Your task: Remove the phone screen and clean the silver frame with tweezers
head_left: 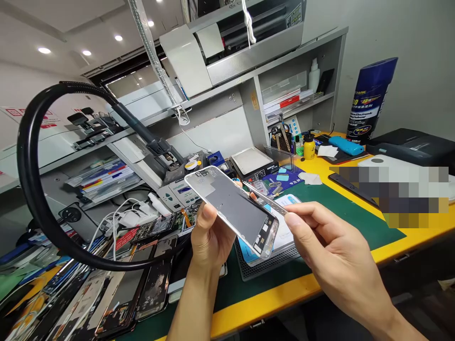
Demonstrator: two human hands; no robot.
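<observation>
My left hand (208, 234) is closed around the edges of a white-rimmed phone screen assembly (231, 203), tilted with its grey inner side toward me. Small connectors and bare metal show at the assembly's lower right end. Between the thumb and fingers of my right hand (330, 241) is a pair of metal tweezers (268, 200), dotted along its length. Its tips point left, toward the far edge of the assembly; whether they touch it I cannot tell. Beneath the hands lies a white and blue box or packet (284, 232) on a black perforated tray (245, 270).
A black flexible hose (26, 156) loops over the left side. Several dismantled phones (152, 289) crowd the left of the green mat (366, 222). Toward the back right stand a yellow bottle (309, 148) and a blue spray can (369, 104). Shelves (302, 106) rise behind.
</observation>
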